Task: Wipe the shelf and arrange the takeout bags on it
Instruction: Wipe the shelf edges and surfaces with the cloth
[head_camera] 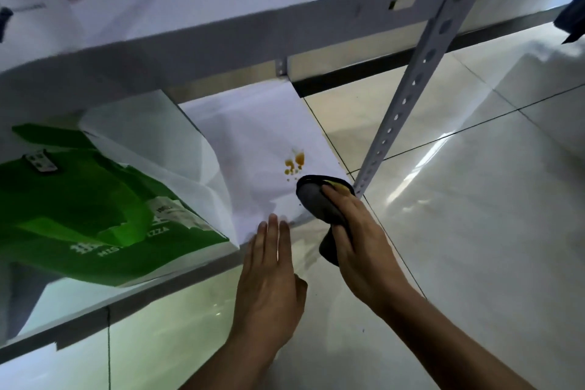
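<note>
The right hand (357, 231) grips a dark cloth (316, 203) on the white shelf (253, 136), just beside orange spots (294, 163); the left hand (272, 266) lies flat, fingers straight, at the shelf's front edge; a green takeout bag (95, 209) sits to the left.

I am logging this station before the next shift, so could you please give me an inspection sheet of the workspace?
Surface: white shelf, orange stain near its right front corner.
Job's things: green and white takeout bag lying on the shelf's left part; dark cloth beside the stain.
Clutter: nothing seen.
Grippers: right hand grips the cloth; left hand flat, fingertips at the shelf's front edge.
Cables: nothing seen.
Surroundings: perforated metal upright, upper shelf, glossy tiled floor.
</note>
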A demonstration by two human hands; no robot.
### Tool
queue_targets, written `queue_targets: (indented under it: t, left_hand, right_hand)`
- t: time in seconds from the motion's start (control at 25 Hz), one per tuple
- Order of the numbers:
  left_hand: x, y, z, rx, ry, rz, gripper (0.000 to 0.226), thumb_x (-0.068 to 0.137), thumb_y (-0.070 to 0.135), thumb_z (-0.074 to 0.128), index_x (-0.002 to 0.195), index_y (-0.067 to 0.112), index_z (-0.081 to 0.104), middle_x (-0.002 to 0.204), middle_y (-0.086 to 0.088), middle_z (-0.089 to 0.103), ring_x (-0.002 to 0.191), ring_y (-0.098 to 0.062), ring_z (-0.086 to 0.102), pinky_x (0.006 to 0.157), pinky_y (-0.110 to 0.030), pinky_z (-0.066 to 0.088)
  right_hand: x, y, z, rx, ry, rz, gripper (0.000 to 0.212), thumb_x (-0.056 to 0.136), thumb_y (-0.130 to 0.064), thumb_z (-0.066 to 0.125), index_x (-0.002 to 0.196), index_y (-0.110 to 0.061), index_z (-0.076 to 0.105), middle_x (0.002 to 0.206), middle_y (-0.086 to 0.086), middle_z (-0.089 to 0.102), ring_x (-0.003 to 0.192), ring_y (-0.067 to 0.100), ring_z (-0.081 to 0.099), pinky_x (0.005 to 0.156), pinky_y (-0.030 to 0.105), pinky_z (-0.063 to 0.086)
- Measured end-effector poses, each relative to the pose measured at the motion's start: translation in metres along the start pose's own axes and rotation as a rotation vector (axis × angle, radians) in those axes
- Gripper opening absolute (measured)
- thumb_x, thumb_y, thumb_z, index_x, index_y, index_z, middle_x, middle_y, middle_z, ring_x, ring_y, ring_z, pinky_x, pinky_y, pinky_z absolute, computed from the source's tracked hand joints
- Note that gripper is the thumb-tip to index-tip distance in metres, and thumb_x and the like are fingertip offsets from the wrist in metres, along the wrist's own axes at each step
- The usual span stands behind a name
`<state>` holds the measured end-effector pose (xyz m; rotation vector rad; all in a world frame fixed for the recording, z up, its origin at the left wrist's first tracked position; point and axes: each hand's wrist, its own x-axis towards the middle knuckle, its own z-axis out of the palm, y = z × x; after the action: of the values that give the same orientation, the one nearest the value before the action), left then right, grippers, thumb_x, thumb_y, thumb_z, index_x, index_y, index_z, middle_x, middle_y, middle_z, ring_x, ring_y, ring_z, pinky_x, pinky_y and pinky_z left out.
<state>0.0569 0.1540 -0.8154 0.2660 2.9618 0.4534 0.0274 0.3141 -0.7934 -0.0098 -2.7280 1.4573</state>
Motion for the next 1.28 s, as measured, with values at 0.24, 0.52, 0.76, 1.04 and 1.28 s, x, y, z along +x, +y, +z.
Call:
queue_targets:
  t: [0.24, 0.52, 0.76, 1.04, 1.28]
  left_hand:
    - [0.008, -0.014, 0.030, 0.054, -0.012, -0.032, 0.088, 0.097, 0.036, 0.044, 0.155, 0.020, -0.021, 0.162, 0.001, -0.030, 0.151, -0.022, -0.022, 0.124, -0.040, -0.010]
    - [0.010, -0.014, 0.046, 0.014, 0.064, -0.062, 0.091, 0.095, 0.047, 0.042, 0.155, 0.022, -0.021, 0.163, 0.003, -0.025, 0.151, -0.020, -0.021, 0.121, -0.039, -0.016]
    - [0.009, -0.023, 0.044, -0.010, 0.087, -0.007, 0.088, 0.094, 0.044, 0.041, 0.157, 0.023, -0.017, 0.162, 0.007, -0.026, 0.152, -0.017, -0.019, 0.122, -0.036, -0.014]
    - [0.013, -0.025, 0.048, -0.075, 0.091, -0.021, 0.093, 0.086, 0.056, 0.038, 0.158, 0.026, -0.012, 0.164, 0.008, -0.023, 0.151, -0.015, -0.021, 0.116, -0.035, -0.018]
    - [0.013, -0.027, 0.042, -0.108, 0.083, -0.029, 0.090, 0.085, 0.055, 0.029, 0.157, 0.026, -0.015, 0.163, 0.011, -0.024, 0.152, -0.015, -0.020, 0.120, -0.031, -0.018]
  right_hand:
    - [0.027, 0.040, 0.032, -0.551, -0.184, -0.149, 0.066, 0.089, -0.011, 0.062, 0.152, -0.011, 0.040, 0.156, 0.012, 0.039, 0.145, 0.035, 0.033, 0.121, 0.048, 0.028]
    - [0.027, 0.048, 0.055, -0.590, -0.211, -0.242, 0.069, 0.096, -0.018, 0.053, 0.159, -0.022, 0.027, 0.166, 0.005, 0.023, 0.155, 0.026, 0.011, 0.126, 0.045, 0.014]
    - [0.059, 0.053, 0.059, -0.634, -0.132, -0.216, 0.068, 0.093, -0.017, 0.059, 0.156, -0.017, 0.035, 0.162, 0.012, 0.031, 0.152, 0.032, 0.021, 0.124, 0.047, 0.019]
    - [0.044, 0.051, 0.086, -0.704, -0.081, -0.257, 0.080, 0.077, -0.015, 0.078, 0.149, -0.009, 0.045, 0.152, 0.023, 0.045, 0.144, 0.042, 0.038, 0.117, 0.056, 0.032]
    - [0.121, 0.037, 0.089, -0.682, -0.186, -0.168, 0.072, 0.097, -0.020, 0.050, 0.161, -0.021, 0.018, 0.168, 0.012, 0.012, 0.156, 0.030, 0.005, 0.126, 0.041, 0.004]
